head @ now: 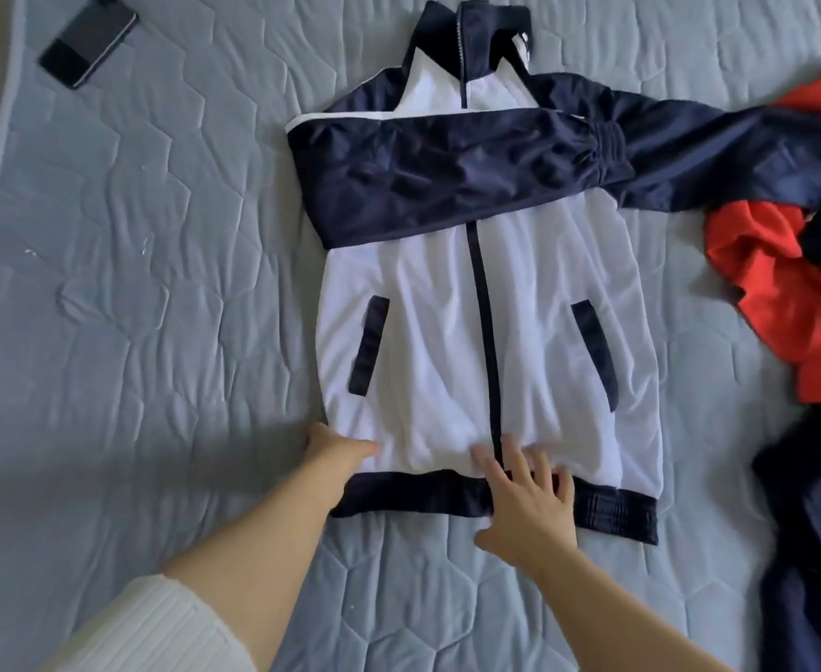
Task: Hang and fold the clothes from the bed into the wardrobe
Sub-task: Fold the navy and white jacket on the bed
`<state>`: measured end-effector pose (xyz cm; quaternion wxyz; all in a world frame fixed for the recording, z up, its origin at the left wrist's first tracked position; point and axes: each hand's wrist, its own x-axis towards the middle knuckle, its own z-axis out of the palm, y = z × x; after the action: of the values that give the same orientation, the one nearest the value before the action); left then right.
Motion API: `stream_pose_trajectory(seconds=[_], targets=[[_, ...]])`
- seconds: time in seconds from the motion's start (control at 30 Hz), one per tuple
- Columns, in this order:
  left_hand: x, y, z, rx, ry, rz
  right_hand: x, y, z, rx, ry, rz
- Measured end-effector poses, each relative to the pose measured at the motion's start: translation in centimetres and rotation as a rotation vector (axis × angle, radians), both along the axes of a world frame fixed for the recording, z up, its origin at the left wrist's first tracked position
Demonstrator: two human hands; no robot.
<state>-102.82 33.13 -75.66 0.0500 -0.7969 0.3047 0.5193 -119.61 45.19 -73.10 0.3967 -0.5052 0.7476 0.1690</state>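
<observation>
A white and navy zip jacket (447, 332) lies flat, front up, on the grey quilted bed (132, 308). One navy sleeve (447, 172) is folded across its chest; the other sleeve (738, 152) stretches out to the right. My left hand (336, 451) grips the jacket's lower left corner just above the navy hem, fingers tucked under the fabric. My right hand (525, 497) lies flat with fingers spread on the hem band near the zip.
A black phone (86, 38) lies at the bed's far left. A red garment (786, 293) is heaped at the right edge, touching the outstretched sleeve. A dark navy garment (811, 550) lies at the lower right.
</observation>
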Motion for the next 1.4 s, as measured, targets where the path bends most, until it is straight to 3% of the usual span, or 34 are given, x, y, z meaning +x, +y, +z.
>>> stream_pose_trajectory(seconds=[0.17, 0.4, 0.67, 0.97, 1.03, 1.13, 1.27, 1.4], targets=[[2.4, 1.5, -1.5, -0.071, 0.077, -0.153, 0.0, 0.9, -2.3, -0.128, 0.187, 0.158], [6.8, 1.1, 0.3, -0.118, 0.104, -0.204, 1.3, 0.4, -1.6, -0.164, 0.089, 0.117], [14.5, 6.6, 2.8, 0.026, -0.037, -0.373, 7.4, 4.9, 0.1, 0.041, -0.226, 0.075], [18.1, 9.5, 3.0, 0.1, -0.11, -0.429, 10.6, 7.0, 1.1, 0.279, -0.318, 0.092], [17.4, 8.6, 3.0, -0.043, -0.218, -0.413, 10.0, 5.6, 1.3, 0.219, -0.326, -0.037], [15.2, 6.1, 2.9, -0.268, -0.261, -0.315, 8.5, 2.3, 1.8, 0.079, -0.343, -0.45], [9.4, 1.5, 2.8, -0.226, 0.035, -0.023, 5.4, -2.8, 1.8, -0.077, -0.394, -0.943], [4.3, -3.4, 2.4, -0.129, 0.345, 0.424, 2.4, -8.2, 1.0, -0.205, -0.537, -1.282]])
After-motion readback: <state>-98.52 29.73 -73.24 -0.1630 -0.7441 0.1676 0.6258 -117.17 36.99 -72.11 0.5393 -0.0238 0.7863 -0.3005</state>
